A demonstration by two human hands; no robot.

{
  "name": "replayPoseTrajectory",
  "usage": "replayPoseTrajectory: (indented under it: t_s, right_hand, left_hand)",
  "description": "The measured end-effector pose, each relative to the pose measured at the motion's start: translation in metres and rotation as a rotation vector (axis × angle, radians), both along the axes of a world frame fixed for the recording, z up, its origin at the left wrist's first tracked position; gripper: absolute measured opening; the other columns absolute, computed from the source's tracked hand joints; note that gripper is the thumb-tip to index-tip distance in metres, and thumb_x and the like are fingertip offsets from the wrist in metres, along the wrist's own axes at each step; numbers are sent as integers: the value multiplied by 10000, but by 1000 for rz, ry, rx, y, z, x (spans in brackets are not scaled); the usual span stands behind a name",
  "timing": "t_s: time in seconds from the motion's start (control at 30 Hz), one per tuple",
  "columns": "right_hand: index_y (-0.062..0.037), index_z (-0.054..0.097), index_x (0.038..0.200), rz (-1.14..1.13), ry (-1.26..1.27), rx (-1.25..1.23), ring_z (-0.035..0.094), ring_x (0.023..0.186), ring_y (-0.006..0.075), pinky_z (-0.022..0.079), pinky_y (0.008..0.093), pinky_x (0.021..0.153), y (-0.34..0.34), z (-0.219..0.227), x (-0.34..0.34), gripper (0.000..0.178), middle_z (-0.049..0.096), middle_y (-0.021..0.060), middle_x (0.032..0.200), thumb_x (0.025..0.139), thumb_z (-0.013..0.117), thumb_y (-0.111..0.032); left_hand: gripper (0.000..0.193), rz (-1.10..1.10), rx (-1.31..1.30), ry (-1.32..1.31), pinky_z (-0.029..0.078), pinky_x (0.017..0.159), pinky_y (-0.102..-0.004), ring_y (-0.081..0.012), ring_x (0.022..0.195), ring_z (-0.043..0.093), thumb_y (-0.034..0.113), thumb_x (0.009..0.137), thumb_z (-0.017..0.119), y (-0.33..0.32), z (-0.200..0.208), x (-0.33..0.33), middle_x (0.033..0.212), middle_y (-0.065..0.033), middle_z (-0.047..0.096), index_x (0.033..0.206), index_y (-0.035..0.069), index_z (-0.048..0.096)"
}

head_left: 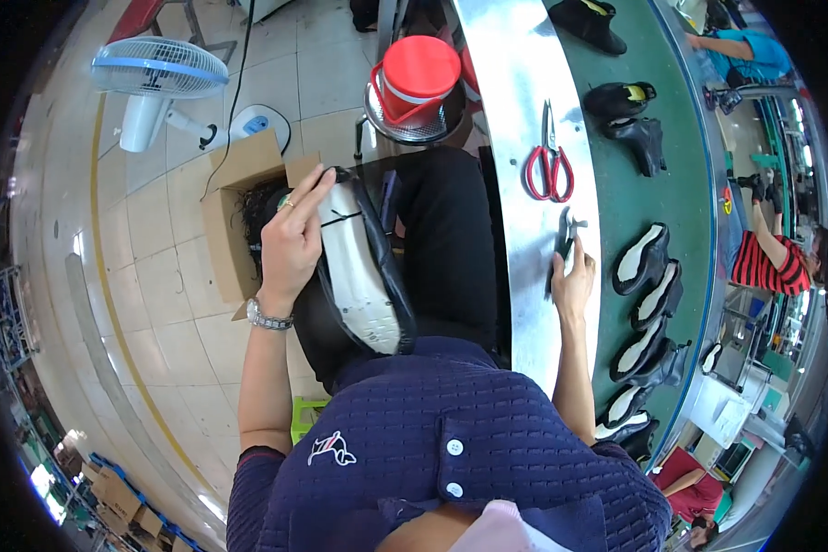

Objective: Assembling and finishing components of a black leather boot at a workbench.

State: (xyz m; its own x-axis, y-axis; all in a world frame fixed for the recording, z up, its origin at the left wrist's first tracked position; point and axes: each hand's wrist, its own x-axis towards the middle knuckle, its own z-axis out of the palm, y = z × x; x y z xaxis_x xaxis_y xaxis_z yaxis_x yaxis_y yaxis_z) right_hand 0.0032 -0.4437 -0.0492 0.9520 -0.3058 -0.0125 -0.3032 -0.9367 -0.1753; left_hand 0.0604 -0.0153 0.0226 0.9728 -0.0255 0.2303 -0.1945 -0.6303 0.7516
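A black shoe [351, 262] with a bare white underside lies across my lap, a dark thread or band across it. My left hand [294, 225] grips its far end, fingers pressed over the edge. At the right, my right hand [575, 281] is on the metal bench [538, 336], its fingers closed around a small metal tool [574, 223]. That tool's lower part is covered by the fingers, so its exact kind is unclear. Red-handled scissors [549, 166] lie on the bench beyond this hand, blades pointing away.
A green conveyor belt [681, 193] right of the bench carries several black shoes [641, 258]. A red lidded bucket [420, 69] rests on a round stool ahead. Left are an open cardboard box [225, 230] and a fan [159, 74]. Other people [773, 262] work beyond the belt.
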Motion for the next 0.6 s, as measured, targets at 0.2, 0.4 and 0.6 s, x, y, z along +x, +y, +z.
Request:
replayPoseTrajectory:
  t_s: [0.2, 0.4, 0.6]
  right_hand:
    - [41, 550, 1230, 52, -137, 250, 573, 1058, 388, 444, 434, 929, 20, -18, 120, 495, 588, 275, 1110, 842, 687, -234]
    - [10, 585, 1165, -157, 352, 1248, 607, 713, 155, 486, 298, 640, 7, 6, 131, 474, 640, 92, 824, 787, 718, -244]
    - [0, 520, 1245, 327, 795, 1603, 489, 616, 69, 391, 188, 530, 102, 116, 43, 575, 506, -3, 769, 826, 722, -338]
  left_hand:
    - [463, 198, -29, 43, 460, 656, -253, -114, 757, 578, -47, 885, 476, -9, 3, -13, 1277, -83, 623, 1335, 55, 516]
    - [555, 351, -337, 141, 519, 838, -353, -263, 974, 654, 141, 882, 643, -30, -2, -52, 1220, -213, 599, 1382, 28, 430]
    - [558, 325, -288, 204, 435, 980, -372, -323, 1191, 550, 248, 942, 588, -36, -12, -69, 1291, -253, 536, 1382, -40, 397]
